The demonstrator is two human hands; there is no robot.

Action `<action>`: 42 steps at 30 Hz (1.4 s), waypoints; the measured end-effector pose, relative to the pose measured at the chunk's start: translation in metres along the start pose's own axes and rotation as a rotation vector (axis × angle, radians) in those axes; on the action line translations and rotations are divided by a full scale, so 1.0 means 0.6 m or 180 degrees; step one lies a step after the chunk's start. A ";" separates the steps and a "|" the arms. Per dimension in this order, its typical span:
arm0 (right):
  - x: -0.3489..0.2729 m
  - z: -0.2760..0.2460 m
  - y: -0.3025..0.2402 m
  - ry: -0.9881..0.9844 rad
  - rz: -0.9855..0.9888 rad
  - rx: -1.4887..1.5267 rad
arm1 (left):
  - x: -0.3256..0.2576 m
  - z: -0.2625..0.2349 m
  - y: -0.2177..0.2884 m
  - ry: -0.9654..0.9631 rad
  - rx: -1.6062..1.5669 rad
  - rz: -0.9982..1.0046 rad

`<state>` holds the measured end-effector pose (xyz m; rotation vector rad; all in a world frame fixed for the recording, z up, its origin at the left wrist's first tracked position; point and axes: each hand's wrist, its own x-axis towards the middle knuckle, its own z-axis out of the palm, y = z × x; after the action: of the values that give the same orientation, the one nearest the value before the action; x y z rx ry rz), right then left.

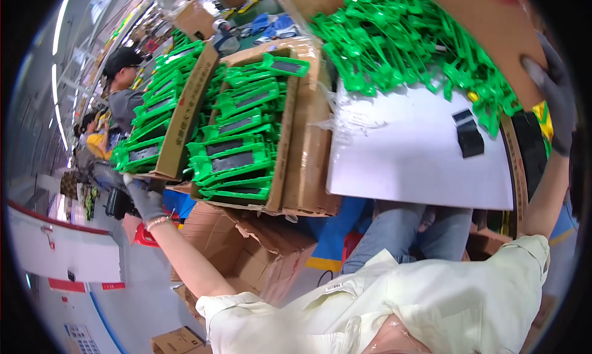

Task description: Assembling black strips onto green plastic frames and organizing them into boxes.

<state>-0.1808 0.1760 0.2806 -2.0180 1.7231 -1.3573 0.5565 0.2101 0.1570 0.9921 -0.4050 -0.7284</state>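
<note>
My left hand, in a grey glove, holds the near lower end of a cardboard box full of green plastic frames with dark panels; some of its fingers are hidden under the box. At the far right my right hand, also gloved, grips the edge of a brown cardboard piece, its thumb on the near face. Beside that cardboard lies a heap of loose green plastic parts on a white board.
Between my hands stands another cardboard box packed with green frames. Small black blocks lie on the white board. Below is an open brown carton. A person in a black cap is at the left, with others farther back.
</note>
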 end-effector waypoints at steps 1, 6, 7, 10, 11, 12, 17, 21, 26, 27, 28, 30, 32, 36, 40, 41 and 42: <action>-0.034 -0.027 -0.010 -0.0150 -0.0014 0.0111 | -0.001 0.001 -0.003 -0.0086 0.0073 0.0116; -0.182 -0.161 -0.031 -0.0725 0.0026 0.0913 | -0.012 -0.106 0.037 -0.0086 0.0800 0.0905; -0.221 -0.193 -0.002 -0.0657 0.0106 0.0845 | -0.028 -0.101 0.052 0.0508 0.0764 0.1118; -0.321 -0.230 0.070 -0.1204 -0.0604 0.0034 | -0.222 0.109 -0.019 0.0627 0.0824 0.2354; -0.334 -0.186 0.092 -0.1189 -0.0831 0.0232 | -0.300 0.162 -0.020 0.0723 0.0758 0.2599; -0.334 -0.162 0.078 -0.1911 -0.0319 0.0305 | -0.338 0.183 -0.012 0.0840 0.0663 0.2817; -0.451 -0.068 0.057 -0.2418 0.0585 -0.0104 | -0.397 0.302 -0.155 -0.1364 0.1799 0.2769; -0.495 -0.032 0.055 -0.2156 0.0288 -0.0413 | -0.367 0.444 -0.304 -0.2590 0.1875 0.1525; -0.526 0.027 0.036 -0.2559 -0.0469 -0.1365 | -0.238 0.568 -0.458 -0.3266 0.3469 0.2546; -0.537 0.037 0.054 -0.2532 -0.0333 -0.1429 | -0.285 0.605 -0.473 -0.3380 0.3717 0.2727; -0.541 0.048 0.074 -0.2857 -0.0092 -0.1137 | -0.295 0.629 -0.489 -0.3431 0.3644 0.2753; -0.528 0.048 0.090 -0.3138 0.0158 -0.0878 | -0.306 0.674 -0.524 -0.3452 0.3617 0.2566; -0.496 0.043 0.097 -0.3343 0.0171 -0.0200 | -0.301 0.711 -0.546 -0.3373 0.3653 0.2725; -0.256 0.009 0.154 -0.2142 0.1497 -0.0258 | -0.190 0.761 -0.563 -0.2834 0.3745 0.2602; 0.021 -0.020 0.407 -0.0529 0.1384 -0.1095 | -0.121 0.815 -0.560 -0.2562 0.3909 0.2113; 0.081 -0.042 0.468 -0.0201 0.1519 -0.0868 | -0.115 0.823 -0.571 -0.2425 0.3936 0.1931; 0.135 -0.038 0.511 0.0216 0.1631 -0.1209 | -0.103 0.821 -0.577 -0.2402 0.3941 0.1907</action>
<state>-0.4191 0.0178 0.1423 -1.5124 2.4560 -0.9940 0.0837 -0.1644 0.1053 1.5802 -1.8746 -0.2004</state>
